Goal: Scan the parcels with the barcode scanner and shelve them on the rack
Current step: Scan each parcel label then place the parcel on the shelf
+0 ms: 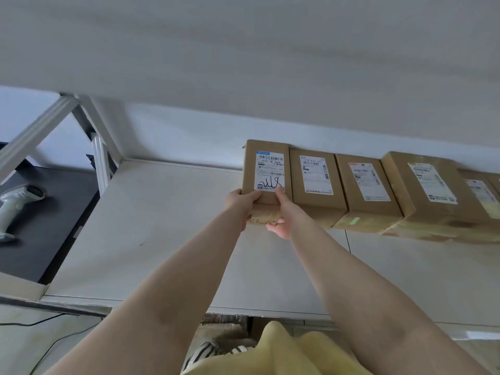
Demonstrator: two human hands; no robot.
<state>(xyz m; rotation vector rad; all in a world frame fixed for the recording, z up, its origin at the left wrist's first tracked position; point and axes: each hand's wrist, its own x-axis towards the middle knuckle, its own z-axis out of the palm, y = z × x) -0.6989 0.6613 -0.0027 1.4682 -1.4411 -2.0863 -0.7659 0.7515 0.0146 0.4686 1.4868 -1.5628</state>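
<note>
The parcel (266, 173), a brown box with a white label facing up, lies on the white rack shelf (162, 226) at the left end of a row of boxes (378, 190), touching its neighbour; the left hand (239, 204) grasps its near left corner, thumb on top; the right hand (281, 215) grasps the near right edge (fingers curled underneath); the barcode scanner (16, 204) rests on a black table (51, 234) well to the left.
</note>
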